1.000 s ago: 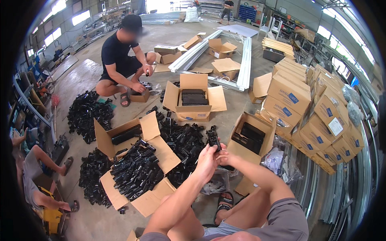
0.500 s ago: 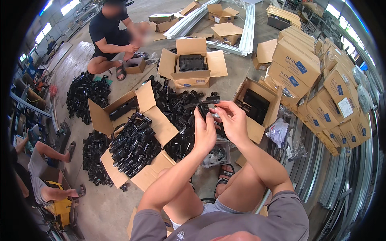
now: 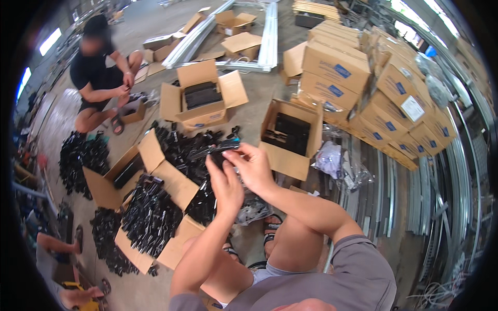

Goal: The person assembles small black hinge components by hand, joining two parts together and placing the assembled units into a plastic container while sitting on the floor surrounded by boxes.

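Both my hands meet in front of me, closed around a dark, glossy, elongated part [image 3: 213, 149], whose exact kind I cannot make out. My left hand [image 3: 226, 185] grips it from below and the left. Against its right end press the fingers of my right hand [image 3: 252, 167]. Beneath and behind it spreads a heap of similar loose black parts [image 3: 175, 140]. Between my feet and my hands sits a clear plastic bag or tub [image 3: 253, 210] of small items, partly hidden. Just right of my hands, an open carton [image 3: 284, 165] contains larger black pieces.
At left, an open carton [image 3: 174, 179] overflows with black parts, with more piles [image 3: 83, 160] beside it. Another open carton [image 3: 202, 122] stands ahead. A co-worker [image 3: 96, 72] squats at far left; another person's legs [image 3: 57, 243] show lower left. Stacked cartons [image 3: 332, 65] and metal profiles [image 3: 394, 202] lie right.
My view has swung to the right, so the surroundings appear shifted left. My hands still hold the black part, now turned more lengthwise across my fingertips.
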The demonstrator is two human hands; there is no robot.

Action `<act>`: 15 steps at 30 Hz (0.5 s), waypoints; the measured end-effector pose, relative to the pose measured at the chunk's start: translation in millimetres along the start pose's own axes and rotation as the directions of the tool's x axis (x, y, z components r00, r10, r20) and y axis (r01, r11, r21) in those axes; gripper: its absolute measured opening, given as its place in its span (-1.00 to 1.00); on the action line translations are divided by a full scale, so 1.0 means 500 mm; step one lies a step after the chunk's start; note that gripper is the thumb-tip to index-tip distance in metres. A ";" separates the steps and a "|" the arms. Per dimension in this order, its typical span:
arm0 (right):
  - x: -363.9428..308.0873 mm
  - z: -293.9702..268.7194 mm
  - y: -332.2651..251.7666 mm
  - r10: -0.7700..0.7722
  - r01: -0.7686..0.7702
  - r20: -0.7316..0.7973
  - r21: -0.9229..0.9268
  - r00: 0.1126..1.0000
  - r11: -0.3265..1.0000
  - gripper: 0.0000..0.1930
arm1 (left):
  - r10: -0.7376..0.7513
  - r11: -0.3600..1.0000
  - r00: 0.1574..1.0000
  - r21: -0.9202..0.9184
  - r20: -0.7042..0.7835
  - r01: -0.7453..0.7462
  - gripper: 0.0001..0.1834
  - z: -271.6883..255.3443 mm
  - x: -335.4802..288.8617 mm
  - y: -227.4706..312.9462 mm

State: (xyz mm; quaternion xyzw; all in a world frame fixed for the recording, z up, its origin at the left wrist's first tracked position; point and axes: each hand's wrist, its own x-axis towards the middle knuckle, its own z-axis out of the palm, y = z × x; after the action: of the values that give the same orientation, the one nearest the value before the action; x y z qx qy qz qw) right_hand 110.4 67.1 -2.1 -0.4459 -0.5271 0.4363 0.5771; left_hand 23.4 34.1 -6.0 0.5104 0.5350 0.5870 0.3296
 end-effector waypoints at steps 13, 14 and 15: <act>-0.004 -0.020 -0.011 -0.145 0.152 0.051 -0.191 0.988 0.970 -0.83 | -0.034 0.999 0.999 0.036 0.029 0.033 -0.59 0.002 -0.006 0.005; -0.001 -0.027 -0.026 -0.118 0.136 0.085 -0.243 0.989 0.961 -0.82 | -0.075 0.997 0.995 -0.019 0.064 0.076 -0.65 0.001 -0.008 0.034; 0.001 -0.020 -0.022 -0.117 0.135 0.086 -0.239 0.989 0.962 -0.82 | -0.089 0.996 0.994 0.015 0.068 0.088 -0.64 -0.005 -0.007 0.025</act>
State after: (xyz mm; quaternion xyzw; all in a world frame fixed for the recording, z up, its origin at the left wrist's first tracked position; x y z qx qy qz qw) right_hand 120.7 64.6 8.1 -0.4633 -0.6244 0.3461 0.5251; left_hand 24.0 27.4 5.4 0.5081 0.5491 0.5505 0.3704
